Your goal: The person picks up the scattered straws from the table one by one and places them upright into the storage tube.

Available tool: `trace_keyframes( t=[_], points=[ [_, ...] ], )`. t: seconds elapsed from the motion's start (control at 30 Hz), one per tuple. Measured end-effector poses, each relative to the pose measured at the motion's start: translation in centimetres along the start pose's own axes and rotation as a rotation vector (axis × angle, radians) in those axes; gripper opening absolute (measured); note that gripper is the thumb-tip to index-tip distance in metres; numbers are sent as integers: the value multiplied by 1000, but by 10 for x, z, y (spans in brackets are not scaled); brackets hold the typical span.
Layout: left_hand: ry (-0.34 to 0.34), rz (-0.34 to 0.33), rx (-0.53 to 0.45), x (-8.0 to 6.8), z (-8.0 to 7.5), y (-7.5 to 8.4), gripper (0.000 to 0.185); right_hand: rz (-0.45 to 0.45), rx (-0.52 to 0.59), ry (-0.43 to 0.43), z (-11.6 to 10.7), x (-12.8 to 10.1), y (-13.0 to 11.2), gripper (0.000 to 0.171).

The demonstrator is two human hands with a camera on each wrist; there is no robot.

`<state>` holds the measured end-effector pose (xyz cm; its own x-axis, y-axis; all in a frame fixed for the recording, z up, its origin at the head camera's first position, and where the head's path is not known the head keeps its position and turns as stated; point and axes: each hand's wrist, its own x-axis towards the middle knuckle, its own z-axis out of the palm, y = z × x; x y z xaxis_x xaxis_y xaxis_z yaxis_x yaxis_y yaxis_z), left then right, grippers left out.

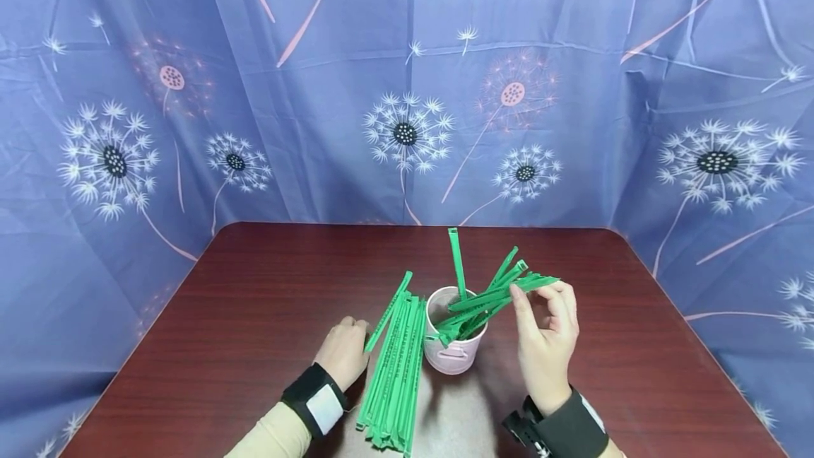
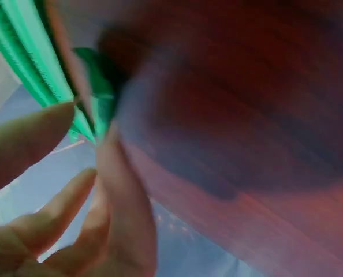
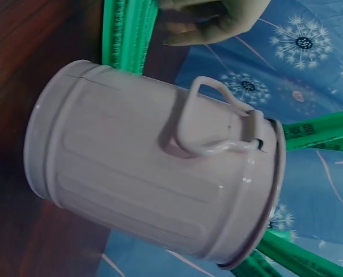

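A small pale pink pail (image 1: 451,357) stands on the table, several long, narrow green packets with dark print poking out of its mouth. My right hand (image 1: 548,345) is at the pail's right, thumb and fingertips at the outer ends of the green packets (image 1: 490,297) that lean over the rim. Left of the pail lies a pile of similar packets (image 1: 396,373). By its left edge, my left hand (image 1: 343,352) pinches the near end of one slanted packet (image 1: 389,311). The left wrist view shows thumb and finger (image 2: 128,202) at that packet's green end (image 2: 101,95).
The dark red wooden table (image 1: 273,281) carries the pail and the pile. A blue dandelion-print cloth (image 1: 318,126) hangs around the back and sides. One packet (image 1: 456,260) stands nearly upright in the pail. A wire handle (image 3: 206,147) sticks out from the pail's side.
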<state>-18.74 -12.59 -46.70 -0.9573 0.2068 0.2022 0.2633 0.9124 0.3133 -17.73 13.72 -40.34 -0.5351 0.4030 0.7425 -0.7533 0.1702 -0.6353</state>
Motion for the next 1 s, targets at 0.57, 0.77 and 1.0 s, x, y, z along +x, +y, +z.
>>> trace_keyframes(
  t=[0.57, 0.77, 1.0],
  points=[
    [-20, 6, -58, -1, 3, -7, 10, -12, -446, -128, -1, -9, 21, 18],
    [-102, -46, -121, 0, 1, -7, 16, -40, -510, -178, -1, -10, 24, 18],
    [-145, -67, -146, 1, 3, -8, 11, -39, -631, -243, -3, -13, 27, 17]
  ],
)
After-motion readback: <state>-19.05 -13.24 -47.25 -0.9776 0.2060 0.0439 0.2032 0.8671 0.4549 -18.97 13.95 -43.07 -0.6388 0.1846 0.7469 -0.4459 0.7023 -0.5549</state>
